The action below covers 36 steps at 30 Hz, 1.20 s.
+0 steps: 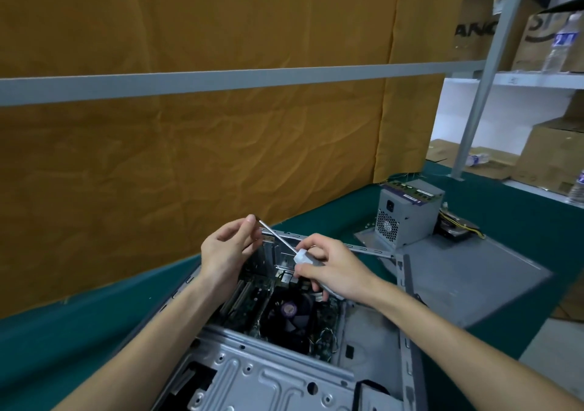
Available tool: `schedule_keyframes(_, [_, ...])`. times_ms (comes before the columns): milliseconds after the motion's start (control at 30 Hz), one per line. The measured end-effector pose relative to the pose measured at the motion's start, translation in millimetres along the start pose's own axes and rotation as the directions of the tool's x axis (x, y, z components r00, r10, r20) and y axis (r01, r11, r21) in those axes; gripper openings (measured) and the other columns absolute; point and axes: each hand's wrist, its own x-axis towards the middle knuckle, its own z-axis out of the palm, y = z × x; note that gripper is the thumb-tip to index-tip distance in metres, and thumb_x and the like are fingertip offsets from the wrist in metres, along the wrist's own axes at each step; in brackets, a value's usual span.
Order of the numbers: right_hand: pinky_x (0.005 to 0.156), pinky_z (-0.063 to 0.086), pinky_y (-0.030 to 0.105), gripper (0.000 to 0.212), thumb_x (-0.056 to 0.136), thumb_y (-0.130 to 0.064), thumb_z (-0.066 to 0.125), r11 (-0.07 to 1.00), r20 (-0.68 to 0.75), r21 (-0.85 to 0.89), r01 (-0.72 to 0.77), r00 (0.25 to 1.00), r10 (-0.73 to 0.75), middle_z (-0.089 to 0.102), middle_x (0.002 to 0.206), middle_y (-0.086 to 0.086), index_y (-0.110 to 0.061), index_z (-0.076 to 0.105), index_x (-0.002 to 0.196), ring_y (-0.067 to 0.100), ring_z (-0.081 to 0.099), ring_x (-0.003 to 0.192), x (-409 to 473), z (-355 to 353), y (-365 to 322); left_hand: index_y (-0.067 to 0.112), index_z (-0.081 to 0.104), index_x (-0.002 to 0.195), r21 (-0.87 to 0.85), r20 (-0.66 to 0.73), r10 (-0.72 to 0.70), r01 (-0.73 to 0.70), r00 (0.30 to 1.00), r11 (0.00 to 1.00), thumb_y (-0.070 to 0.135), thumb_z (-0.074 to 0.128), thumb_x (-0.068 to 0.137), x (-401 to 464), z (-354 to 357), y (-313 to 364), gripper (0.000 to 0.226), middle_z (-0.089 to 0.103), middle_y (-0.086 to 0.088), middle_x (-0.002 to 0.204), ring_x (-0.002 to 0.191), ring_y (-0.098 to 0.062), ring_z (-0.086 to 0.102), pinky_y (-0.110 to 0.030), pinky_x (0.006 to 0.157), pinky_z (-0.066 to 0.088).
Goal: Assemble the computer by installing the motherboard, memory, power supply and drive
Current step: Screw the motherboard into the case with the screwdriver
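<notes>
An open grey computer case (278,376) lies on the green table. The motherboard (252,303) with its black CPU fan (289,311) sits inside it. My right hand (335,267) grips the pale handle of a screwdriver (281,240) above the case. My left hand (226,249) pinches the tip of the screwdriver's metal shaft between thumb and fingers. The grey power supply (406,218) stands on the case's side panel (467,271) at the right, with memory sticks (407,191) lying on top of it. A drive (455,230) lies partly hidden behind the power supply.
Brown paper covers the wall behind the table, crossed by a grey rail (221,82). Shelves at the right hold cardboard boxes (556,158) and water bottles (562,44). Yellow cables (455,218) trail from the power supply.
</notes>
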Motion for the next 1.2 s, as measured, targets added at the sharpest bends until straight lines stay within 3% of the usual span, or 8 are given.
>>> schedule_keyframes(67, [0.041,0.047,0.028,0.023,0.093,-0.010,0.071,1.000,-0.006,-0.024,0.008,1.000,-0.009,0.070,0.099,0.018,-0.017,0.058,0.110,0.013,0.056,0.056,-0.6,-0.4,0.0,0.006,0.073,0.093,-0.063,0.029,-0.035,0.036,0.999,0.997,0.020,0.077,0.086,-0.9,-1.9,3.4,0.016,0.076,-0.008,0.087,0.081,-0.016,0.074,-0.025,0.073,0.061])
schedule_keyframes(333, [0.047,0.042,0.017,0.023,0.091,-0.013,0.075,0.998,-0.046,-0.056,0.037,0.998,-0.039,0.074,0.091,0.005,-0.018,0.059,0.106,0.012,0.057,0.056,0.5,-0.4,4.7,0.013,0.075,0.092,-0.018,0.045,-0.056,0.057,0.997,0.998,0.027,0.078,0.084,0.2,-4.2,7.5,0.016,0.075,-0.005,0.087,0.079,-0.014,0.073,-0.030,0.076,0.063])
schedule_keyframes(700, [0.047,0.041,0.018,0.032,0.086,-0.019,0.081,0.997,-0.075,-0.071,0.026,0.997,-0.031,0.076,0.084,0.003,-0.016,0.053,0.100,0.013,0.060,0.057,0.0,0.0,7.2,0.013,0.073,0.109,-0.002,0.129,-0.133,0.134,0.983,0.991,0.030,0.080,0.078,-2.5,-15.3,14.2,0.036,0.077,-0.004,0.099,0.090,-0.015,0.075,-0.029,0.077,0.062])
schedule_keyframes(800, [0.058,0.050,0.027,0.031,0.081,-0.022,0.085,0.986,-0.126,-0.162,0.043,0.990,-0.064,0.072,0.086,0.001,-0.023,0.057,0.095,0.015,0.066,0.067,-1.5,-2.1,7.4,0.012,0.073,0.110,0.034,0.138,-0.148,0.145,0.979,0.989,0.031,0.080,0.075,-1.9,-17.7,13.8,0.041,0.078,-0.003,0.096,0.090,-0.015,0.075,-0.030,0.077,0.062])
schedule_keyframes(967, [0.062,0.041,0.012,0.037,0.077,-0.017,0.079,0.922,-0.141,-0.376,0.092,0.978,-0.156,0.061,0.092,-0.010,-0.035,0.051,0.092,0.000,0.055,0.072,-3.6,-6.2,8.7,0.009,0.074,0.103,0.048,0.179,-0.203,0.198,0.963,0.979,0.031,0.082,0.076,0.1,-20.6,13.0,0.036,0.077,-0.007,0.101,0.095,-0.019,0.075,-0.032,0.079,0.062])
schedule_keyframes(1067, [0.070,0.040,0.011,0.040,0.079,-0.013,0.076,0.881,-0.159,-0.456,0.129,0.962,-0.223,0.055,0.097,-0.015,-0.037,0.046,0.093,-0.002,0.052,0.089,-3.7,-6.0,9.9,0.007,0.074,0.102,0.084,0.151,-0.197,0.186,0.969,0.979,0.032,0.083,0.073,2.8,-21.5,12.7,0.039,0.077,-0.009,0.103,0.096,-0.020,0.075,-0.030,0.077,0.062])
schedule_keyframes(1200, [0.075,0.042,0.014,0.043,0.080,-0.013,0.079,0.852,-0.200,-0.501,0.150,0.938,-0.283,0.052,0.096,-0.016,-0.038,0.044,0.089,0.000,0.050,0.096,-3.0,-5.5,11.6,0.008,0.072,0.096,0.044,0.136,-0.209,0.205,0.968,0.978,0.028,0.083,0.077,2.8,-22.2,12.7,0.030,0.075,-0.009,0.099,0.090,-0.018,0.075,-0.028,0.076,0.061])
